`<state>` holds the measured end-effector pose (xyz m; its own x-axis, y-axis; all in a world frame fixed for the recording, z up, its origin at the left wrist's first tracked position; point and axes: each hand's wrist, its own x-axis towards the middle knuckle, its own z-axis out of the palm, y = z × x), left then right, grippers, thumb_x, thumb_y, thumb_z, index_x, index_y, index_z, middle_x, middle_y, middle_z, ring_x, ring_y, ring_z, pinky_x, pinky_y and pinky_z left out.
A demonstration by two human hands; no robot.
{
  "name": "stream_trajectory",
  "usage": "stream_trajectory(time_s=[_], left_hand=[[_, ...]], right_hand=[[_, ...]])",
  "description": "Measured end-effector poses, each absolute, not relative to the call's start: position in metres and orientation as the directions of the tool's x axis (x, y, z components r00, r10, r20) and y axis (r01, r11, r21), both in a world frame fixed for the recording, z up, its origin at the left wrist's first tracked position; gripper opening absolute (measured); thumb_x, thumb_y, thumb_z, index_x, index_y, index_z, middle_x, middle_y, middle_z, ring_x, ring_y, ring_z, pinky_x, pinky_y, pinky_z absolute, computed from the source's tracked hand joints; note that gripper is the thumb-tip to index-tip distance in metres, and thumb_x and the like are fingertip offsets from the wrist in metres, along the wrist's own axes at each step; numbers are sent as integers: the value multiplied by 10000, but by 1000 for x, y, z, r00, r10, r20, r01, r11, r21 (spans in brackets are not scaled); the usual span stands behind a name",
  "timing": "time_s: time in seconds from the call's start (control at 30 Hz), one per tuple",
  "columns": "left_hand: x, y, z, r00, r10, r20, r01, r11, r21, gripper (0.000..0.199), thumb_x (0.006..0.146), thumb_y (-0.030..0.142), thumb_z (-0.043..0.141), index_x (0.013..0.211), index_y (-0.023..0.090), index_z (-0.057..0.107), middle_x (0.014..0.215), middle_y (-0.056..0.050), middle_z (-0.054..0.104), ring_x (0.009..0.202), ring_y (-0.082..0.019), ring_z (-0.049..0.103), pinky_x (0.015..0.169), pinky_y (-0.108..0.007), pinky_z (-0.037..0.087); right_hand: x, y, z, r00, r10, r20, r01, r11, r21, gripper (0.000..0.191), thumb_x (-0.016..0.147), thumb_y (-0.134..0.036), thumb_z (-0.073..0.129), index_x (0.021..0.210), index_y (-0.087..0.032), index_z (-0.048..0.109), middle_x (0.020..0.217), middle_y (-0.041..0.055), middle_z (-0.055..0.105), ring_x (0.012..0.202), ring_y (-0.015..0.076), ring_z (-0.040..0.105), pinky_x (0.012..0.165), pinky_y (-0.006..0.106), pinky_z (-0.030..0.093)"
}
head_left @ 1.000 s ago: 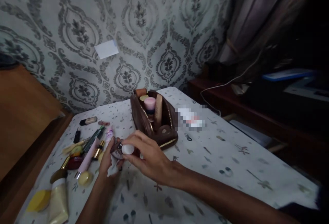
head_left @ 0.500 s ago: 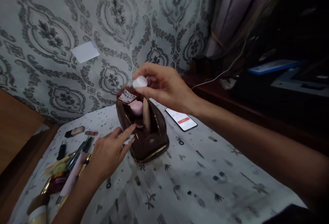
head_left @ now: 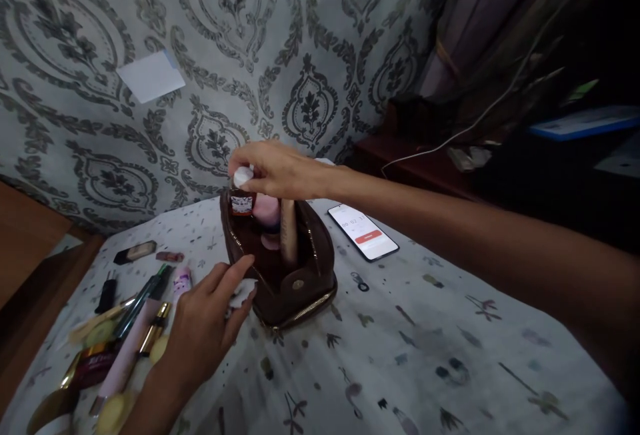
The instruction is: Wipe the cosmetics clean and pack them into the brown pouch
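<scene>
Your right hand (head_left: 285, 172) pinches the white cap (head_left: 243, 176) of a small bottle (head_left: 242, 204) at the far left end of the brown pouch (head_left: 285, 305). Your left hand (head_left: 203, 318), thumb and forefinger spread, has a white tissue (head_left: 243, 294) between its fingers, beside the pouch's near left side. The bottle looks stiff and light, probably smooth glass that could slip or chip; its body should give you a surer hold than the cap. The pouch seems soft, so its wall may give if you press it. The bottle's base is hidden, and your right hand covers its neck. Within the pouch, the beige tube's (head_left: 289, 235) top is covered, and the dark bottom is hard to read.
</scene>
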<state>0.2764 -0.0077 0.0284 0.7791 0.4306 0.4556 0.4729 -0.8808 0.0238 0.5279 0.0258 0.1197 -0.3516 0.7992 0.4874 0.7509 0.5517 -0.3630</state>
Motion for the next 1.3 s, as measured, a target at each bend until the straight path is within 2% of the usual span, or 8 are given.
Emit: stream_trajectory(time_s=[0.27, 0.57, 0.73, 0.87, 0.97, 1.13, 1.2, 1.3], left_hand=[[276, -7, 29, 773, 424, 472, 462, -886, 40, 346, 1008, 312, 418, 1338, 231, 481, 980, -64, 667, 775, -178, 683, 601, -248, 497], [278, -8, 31, 780, 438, 448, 454, -888, 76, 363, 1007, 308, 413, 1358, 232, 464, 985, -61, 637, 800, -183, 673, 659, -264, 514], [277, -7, 31, 786, 431, 442, 455, -889, 59, 372, 1004, 299, 417, 1371, 238, 443, 1002, -64, 635, 841, -197, 671, 679, -277, 514], [276, -8, 33, 790, 437, 429, 466, -884, 41, 379, 998, 293, 425, 1374, 244, 443, 943, -42, 626, 790, -190, 657, 649, -275, 497], [278, -9, 38, 798, 438, 413, 492, -870, -28, 388, 980, 286, 454, 1367, 256, 460, 909, -30, 613, 767, -187, 643, 636, -275, 488], [294, -14, 60, 815, 355, 458, 528, -780, -336, 404, 869, 199, 543, 1271, 226, 566, 972, -88, 627, 874, -258, 615, 572, -301, 474], [306, -17, 71, 847, 332, 415, 498, -769, -401, 373, 839, 163, 556, 1207, 195, 610, 1004, -106, 649, 919, -267, 603, 614, -316, 500], [331, -23, 81, 895, 363, 259, 443, -788, -427, 225, 839, 113, 516, 994, 157, 673, 936, -135, 674, 928, -283, 598, 666, -339, 521]], right_hand=[[521, 46, 128, -383, 829, 408, 733, 541, -413, 154, 781, -106, 651, 914, -184, 644, 845, 2, 658, 834, 162, 574, 714, 264, 413], [526, 37, 135, -365, 827, 427, 766, 528, -367, 163, 731, -92, 690, 820, -227, 667, 773, 0, 666, 811, 182, 590, 706, 291, 431], [521, 35, 135, -338, 853, 398, 748, 501, -436, 140, 757, -118, 689, 864, -209, 677, 813, 6, 673, 824, 176, 601, 701, 282, 431], [518, 38, 135, -322, 874, 365, 749, 470, -466, 162, 771, -127, 699, 928, -162, 678, 851, 16, 667, 816, 156, 589, 695, 263, 422], [518, 38, 136, -315, 879, 357, 760, 459, -460, 189, 772, -129, 701, 955, -169, 678, 846, 12, 666, 774, 145, 575, 679, 259, 420], [515, 36, 139, -309, 882, 357, 782, 449, -433, 180, 768, -137, 715, 934, -204, 691, 872, 27, 676, 765, 165, 577, 676, 284, 417], [514, 34, 140, -303, 882, 362, 787, 446, -426, 180, 755, -125, 726, 916, -200, 698, 848, 33, 669, 770, 175, 581, 686, 293, 414], [515, 33, 141, -309, 880, 362, 795, 447, -410, 190, 755, -119, 730, 930, -188, 703, 829, 35, 662, 797, 183, 585, 698, 293, 410]])
